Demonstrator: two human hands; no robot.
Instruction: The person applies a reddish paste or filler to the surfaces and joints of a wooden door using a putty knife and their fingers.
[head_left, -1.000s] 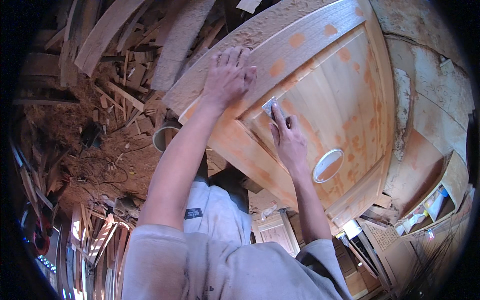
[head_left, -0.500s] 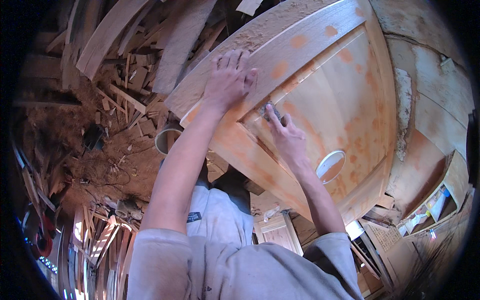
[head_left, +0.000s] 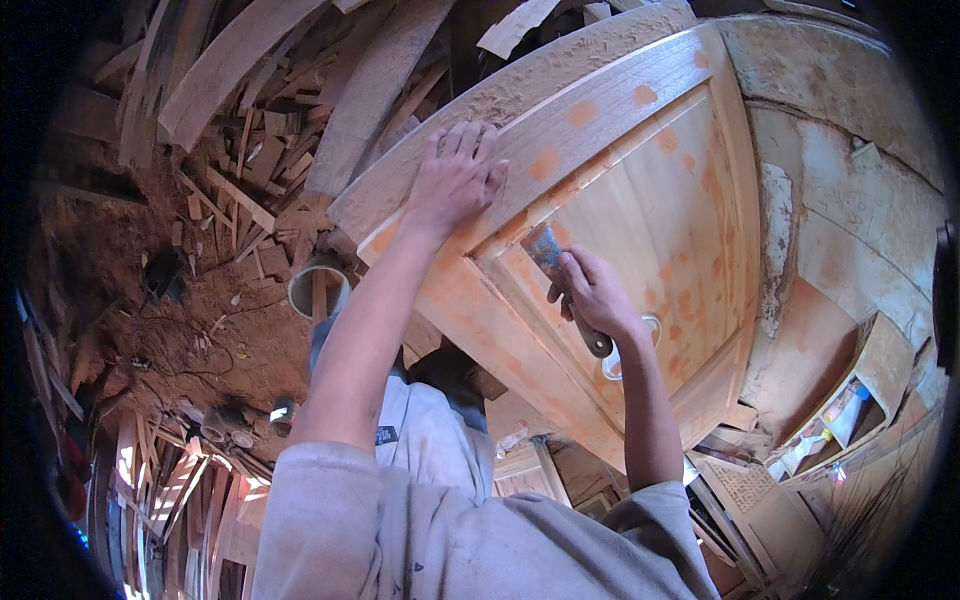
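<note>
A wooden panel door (head_left: 630, 230) with orange filler patches lies in front of me. My left hand (head_left: 455, 185) rests on its far-left frame, by a rough board (head_left: 540, 75) along that side, fingers spread and holding nothing. My right hand (head_left: 595, 290) is closed around the handle of a putty knife (head_left: 545, 248), whose grey blade meets the inset panel near its left corner. The handle's end sticks out below the fist. Beside the right wrist, partly hidden by it, a round white lid (head_left: 612, 368) sits on the panel.
Scrap wood (head_left: 245, 190) and sawdust cover the ground to the left, with long curved-looking planks beyond. A pale round container (head_left: 318, 290) stands near my left forearm. Right of the door are worn boards (head_left: 850, 220) and an open box (head_left: 840, 410) with small items.
My right hand has turned and drawn back slightly, so the putty knife's blade and handle now show. The left hand stays on the door frame. The whole view has shifted a little.
</note>
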